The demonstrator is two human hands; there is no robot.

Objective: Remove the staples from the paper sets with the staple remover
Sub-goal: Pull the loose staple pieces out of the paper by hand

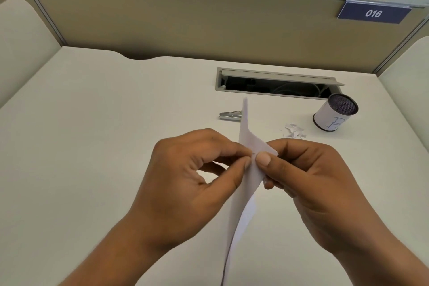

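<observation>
Two hands and one paper set, seen from the head camera. The left hand pinches the paper set between thumb and forefinger at its near upper part. The right hand grips the same spot from the other side, thumb pressed flat on the sheet and fingers curled behind it. The set is held edge-on above the desk, its sheets parting slightly at top and bottom; any staple is too small to make out. One staple remover lies on the desk behind the paper, untouched. To the right stand one mesh cup marked "B" and, beside it, one small heap of paper scraps. One open cable tray and one plate reading "016" lie beyond.
</observation>
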